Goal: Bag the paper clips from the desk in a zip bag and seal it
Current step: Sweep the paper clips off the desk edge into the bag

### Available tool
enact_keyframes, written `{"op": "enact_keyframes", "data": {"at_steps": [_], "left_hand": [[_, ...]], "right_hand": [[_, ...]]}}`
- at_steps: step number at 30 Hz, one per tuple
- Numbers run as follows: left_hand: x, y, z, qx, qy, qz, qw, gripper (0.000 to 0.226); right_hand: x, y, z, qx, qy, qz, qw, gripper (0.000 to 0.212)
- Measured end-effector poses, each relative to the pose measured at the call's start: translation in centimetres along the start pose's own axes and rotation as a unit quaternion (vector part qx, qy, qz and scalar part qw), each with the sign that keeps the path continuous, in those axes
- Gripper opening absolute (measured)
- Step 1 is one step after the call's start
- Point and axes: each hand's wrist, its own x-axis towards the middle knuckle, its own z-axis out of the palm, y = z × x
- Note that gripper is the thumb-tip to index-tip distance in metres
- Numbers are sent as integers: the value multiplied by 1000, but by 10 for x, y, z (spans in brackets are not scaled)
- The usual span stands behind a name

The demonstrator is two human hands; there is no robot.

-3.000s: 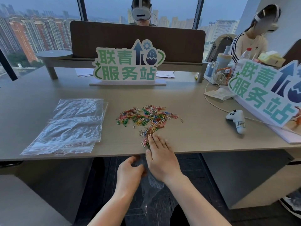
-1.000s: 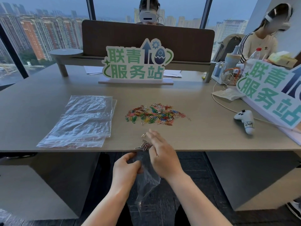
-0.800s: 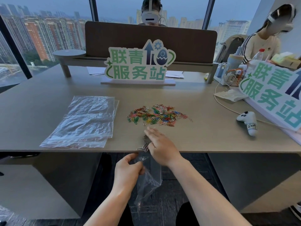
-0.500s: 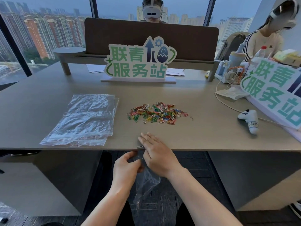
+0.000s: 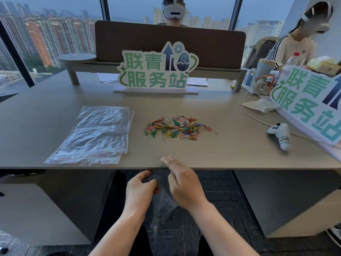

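A loose pile of coloured paper clips (image 5: 177, 127) lies on the middle of the grey desk (image 5: 230, 152). One stray clip (image 5: 216, 133) sits just right of the pile. My left hand (image 5: 141, 191) pinches the mouth of a clear zip bag (image 5: 163, 206) that hangs below the desk's front edge. My right hand (image 5: 181, 180) is beside it, fingers straight and reaching over the desk edge, above the bag's opening. The bag's contents are hard to make out.
A stack of clear zip bags (image 5: 96, 135) lies left of the clips. A white game controller (image 5: 280, 135) and cable sit at the right, near a slanted sign (image 5: 304, 106). A standing sign (image 5: 156, 71) and a divider are at the back. Two people sit behind.
My right hand swept a small bunch of clips from the pile's near side to the desk edge and off it toward the bag. The desk edge now shows no clips.
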Motion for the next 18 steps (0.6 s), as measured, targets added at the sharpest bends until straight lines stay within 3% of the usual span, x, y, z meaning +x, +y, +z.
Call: {"op": "enact_keyframes", "data": {"at_steps": [4, 18], "left_hand": [[-2, 2, -2, 4, 2, -8, 1000, 46], [0, 5, -11, 15, 3, -17, 1000, 35]], "right_hand": [[26, 5, -9, -28, 22, 37, 999, 53], [149, 46, -1, -229, -127, 153, 953, 62]]}}
